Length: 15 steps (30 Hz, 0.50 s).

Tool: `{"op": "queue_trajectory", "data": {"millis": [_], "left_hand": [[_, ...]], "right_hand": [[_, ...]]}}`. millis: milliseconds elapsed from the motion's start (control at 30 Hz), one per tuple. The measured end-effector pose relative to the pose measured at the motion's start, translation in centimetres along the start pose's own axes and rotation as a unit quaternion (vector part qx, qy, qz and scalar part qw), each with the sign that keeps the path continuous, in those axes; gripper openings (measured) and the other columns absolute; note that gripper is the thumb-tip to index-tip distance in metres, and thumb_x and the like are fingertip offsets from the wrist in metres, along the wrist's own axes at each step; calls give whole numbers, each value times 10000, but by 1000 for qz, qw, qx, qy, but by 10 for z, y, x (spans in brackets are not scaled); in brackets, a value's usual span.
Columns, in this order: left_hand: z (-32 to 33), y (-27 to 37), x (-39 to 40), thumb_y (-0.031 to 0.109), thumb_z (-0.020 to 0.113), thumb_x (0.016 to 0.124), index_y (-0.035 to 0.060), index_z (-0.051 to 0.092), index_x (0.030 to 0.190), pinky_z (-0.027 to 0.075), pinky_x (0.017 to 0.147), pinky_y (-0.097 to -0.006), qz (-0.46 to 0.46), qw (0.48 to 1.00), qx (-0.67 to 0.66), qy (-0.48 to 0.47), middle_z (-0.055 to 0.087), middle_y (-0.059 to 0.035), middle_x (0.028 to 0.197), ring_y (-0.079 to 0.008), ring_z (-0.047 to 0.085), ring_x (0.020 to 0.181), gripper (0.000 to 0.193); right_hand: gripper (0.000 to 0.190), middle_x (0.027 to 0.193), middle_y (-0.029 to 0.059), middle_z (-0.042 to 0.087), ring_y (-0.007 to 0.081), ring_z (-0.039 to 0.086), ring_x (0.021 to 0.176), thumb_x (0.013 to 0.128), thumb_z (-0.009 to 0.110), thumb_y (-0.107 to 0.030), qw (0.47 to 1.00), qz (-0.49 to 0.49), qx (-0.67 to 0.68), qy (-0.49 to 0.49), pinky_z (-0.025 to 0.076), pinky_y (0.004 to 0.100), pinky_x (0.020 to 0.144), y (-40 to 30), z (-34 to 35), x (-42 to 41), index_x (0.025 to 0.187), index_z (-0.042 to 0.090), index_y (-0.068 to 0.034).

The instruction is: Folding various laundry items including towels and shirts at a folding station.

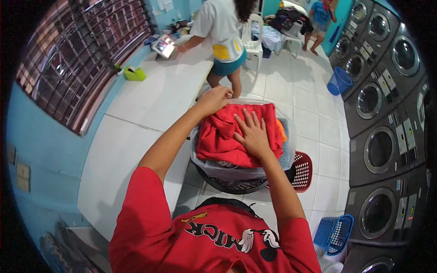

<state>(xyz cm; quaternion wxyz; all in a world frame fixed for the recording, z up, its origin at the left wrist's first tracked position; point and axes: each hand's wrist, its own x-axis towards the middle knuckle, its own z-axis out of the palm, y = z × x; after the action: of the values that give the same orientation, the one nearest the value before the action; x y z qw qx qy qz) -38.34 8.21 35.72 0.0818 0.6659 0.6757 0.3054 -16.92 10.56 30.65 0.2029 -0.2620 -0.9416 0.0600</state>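
A folded red cloth [218, 136] lies on top of a pile of laundry in a basket lined with a clear plastic bag [290, 150]. My right hand [252, 133] rests flat on the cloth with its fingers spread. At the far left edge of the pile, my left hand [216, 99] has its fingers bent near the bag's rim; whether it pinches the plastic cannot be told. Grey fabric [285, 157] and an orange piece [281, 130] show beside the red cloth. The dark basket [228, 186] shows under the bag.
A long white table [136, 143] runs along my left, with a green tape dispenser [135, 73]. A person [222, 34] stands ahead beside it. A red basket [304, 172] is on the floor, blue baskets [334, 234] further right. Front-loading machines [379, 145] line the right side.
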Motion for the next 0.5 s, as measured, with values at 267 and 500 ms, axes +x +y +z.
{"op": "queue_trajectory", "data": {"millis": [267, 500], "left_hand": [[-18, -31, -123, 408, 520, 886, 44, 561, 1095, 463, 826, -386, -277, 960, 4, 45, 629, -188, 1026, -295, 609, 970, 422], [-3, -21, -131, 405, 431, 911, 60, 617, 832, 460, 637, -427, -332, 940, -62, 44, 608, -147, 663, -303, 620, 674, 400]], "right_hand": [[544, 1504, 56, 228, 352, 165, 1387, 840, 478, -333, 995, -69, 48, -43, 120, 683, 1027, -46, -18, 5, 1377, 387, -336], [459, 1455, 47, 330, 328, 244, 1359, 857, 474, -420, 997, -81, 10, -4, 130, 678, 1025, -34, 11, 7, 1298, 499, -297]]}}
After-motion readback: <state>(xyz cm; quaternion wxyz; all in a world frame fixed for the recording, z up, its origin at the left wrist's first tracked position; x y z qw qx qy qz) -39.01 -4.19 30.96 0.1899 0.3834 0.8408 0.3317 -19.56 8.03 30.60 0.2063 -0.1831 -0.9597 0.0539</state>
